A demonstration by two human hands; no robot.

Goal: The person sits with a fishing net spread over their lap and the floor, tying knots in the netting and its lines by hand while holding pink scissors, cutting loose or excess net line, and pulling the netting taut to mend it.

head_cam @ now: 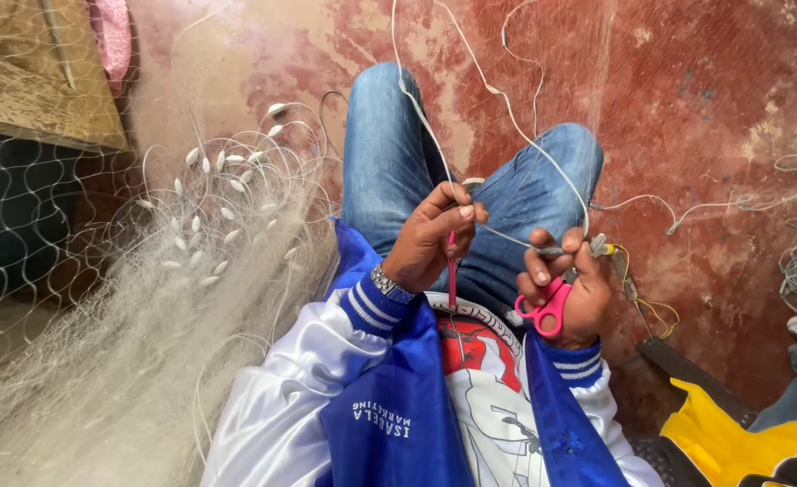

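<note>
My left hand (430,239) pinches a thin red netting needle (452,275) that hangs down from the fingertips, above my jeans-clad knees (389,153). My right hand (565,284) grips pink-handled scissors (543,309) with fingers through the loops, and also holds white cord (506,108) and net strands near its fingertips. The cord runs up from between both hands across the knees. The scissor blades are hidden behind the fingers.
A heap of white fishing net (119,343) with small white floats (222,185) lies to my left. The floor (705,108) is worn red concrete. A wooden board (28,72) sits upper left; a yellow and dark object (741,442) lower right.
</note>
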